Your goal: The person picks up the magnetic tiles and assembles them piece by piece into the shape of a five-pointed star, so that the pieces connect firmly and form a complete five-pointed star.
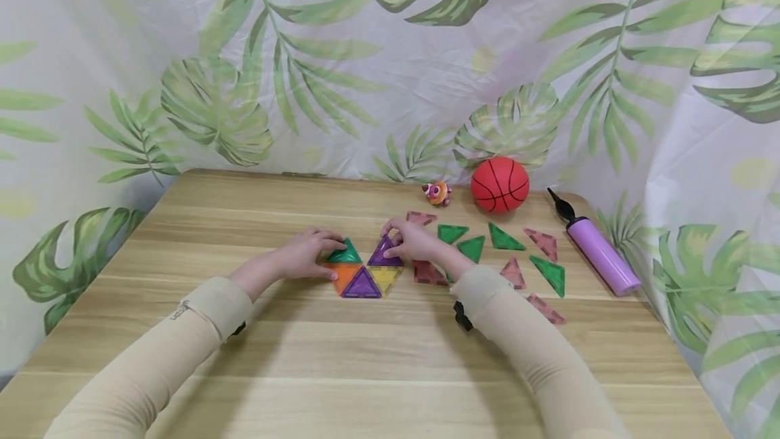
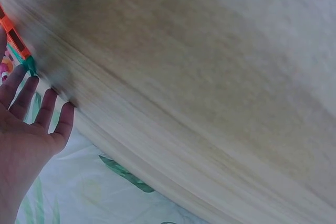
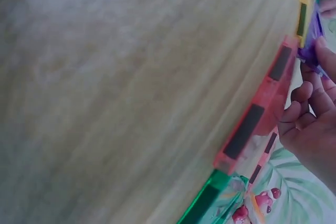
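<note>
In the head view, five triangular tiles lie edge to edge: green (image 1: pixel 344 253), orange (image 1: pixel 342 276), purple (image 1: pixel 361 284), yellow (image 1: pixel 385 278) and a second purple (image 1: pixel 382 251) at the upper right. The left hand (image 1: pixel 305 254) rests its relaxed fingers on the green and orange tiles. Thumb and fingers of the right hand (image 1: pixel 416 242) pinch the upper purple tile, just above the yellow one. From the right wrist, the right hand (image 3: pixel 310 114) holds that purple tile (image 3: pixel 313 45) by its edges. Spread fingers of the left hand (image 2: pixel 34 124) show in the left wrist view.
Right of the hands lie several green tiles (image 1: pixel 503 237) and several pink tiles (image 1: pixel 541 244), some partly under the right arm. Farther back are a small figurine (image 1: pixel 437 193) and a red ball (image 1: pixel 500 185). A purple pump (image 1: pixel 602 255) lies along the table's right edge.
</note>
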The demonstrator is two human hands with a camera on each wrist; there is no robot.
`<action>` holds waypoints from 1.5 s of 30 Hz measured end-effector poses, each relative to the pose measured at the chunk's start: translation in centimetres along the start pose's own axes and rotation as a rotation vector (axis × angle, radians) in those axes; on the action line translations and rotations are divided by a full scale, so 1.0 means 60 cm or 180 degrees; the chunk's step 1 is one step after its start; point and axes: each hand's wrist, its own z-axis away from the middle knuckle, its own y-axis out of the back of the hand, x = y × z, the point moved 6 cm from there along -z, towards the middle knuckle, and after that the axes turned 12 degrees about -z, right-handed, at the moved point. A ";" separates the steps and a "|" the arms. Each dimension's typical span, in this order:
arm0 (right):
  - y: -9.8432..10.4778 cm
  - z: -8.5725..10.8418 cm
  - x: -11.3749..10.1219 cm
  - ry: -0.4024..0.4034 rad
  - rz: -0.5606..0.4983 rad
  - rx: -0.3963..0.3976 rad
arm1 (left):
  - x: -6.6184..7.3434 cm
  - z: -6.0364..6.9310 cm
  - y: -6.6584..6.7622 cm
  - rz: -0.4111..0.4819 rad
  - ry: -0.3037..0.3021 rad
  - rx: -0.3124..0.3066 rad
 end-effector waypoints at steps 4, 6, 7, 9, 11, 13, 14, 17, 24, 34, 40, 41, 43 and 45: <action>-0.003 -0.003 0.002 -0.0006 0.0173 0.0005 | 0.002 0.001 0.000 0.0014 0.0009 -0.0010; -0.003 -0.005 0.003 0.0016 0.0284 0.0001 | 0.003 0.001 0.001 0.0023 0.0019 -0.0020; -0.003 -0.006 0.003 0.0030 0.0341 -0.0009 | 0.003 0.001 0.002 0.0022 0.0020 -0.0024; -0.004 -0.007 0.003 0.0063 0.0434 -0.0045 | 0.002 0.000 0.002 0.0017 0.0020 -0.0018; -0.004 -0.006 0.002 0.0108 0.0513 -0.0086 | 0.001 0.000 0.002 0.0021 0.0027 -0.0015; -0.002 -0.001 -0.001 0.0159 0.0527 -0.0099 | 0.000 0.000 0.001 0.0029 0.0024 -0.0014; 0.002 0.003 -0.003 0.0181 0.0534 -0.0081 | 0.000 0.000 0.001 0.0038 0.0022 -0.0016; 0.024 0.017 -0.008 0.0272 0.0508 0.0057 | -0.001 0.002 0.000 0.0071 0.0010 -0.0036; 0.109 0.063 0.005 0.0443 0.0564 0.0482 | -0.006 0.011 0.005 0.0184 0.0013 -0.0111; 0.183 0.108 0.070 0.0078 0.0748 0.0740 | 0.008 -0.031 0.033 0.0105 0.0011 -0.0029; 0.181 0.104 0.095 0.0061 0.0955 0.0550 | 0.033 -0.108 0.045 0.0099 -0.0027 0.0150; 0.179 0.102 0.097 0.0077 0.1019 0.0513 | 0.038 -0.121 0.044 0.0101 -0.0047 0.0193; 0.177 0.098 0.101 0.0081 0.1090 0.0483 | 0.047 -0.146 0.040 0.0105 -0.0047 0.0222; 0.175 0.096 0.102 0.0081 0.1134 0.0486 | 0.056 -0.168 0.032 0.0133 -0.0060 0.0193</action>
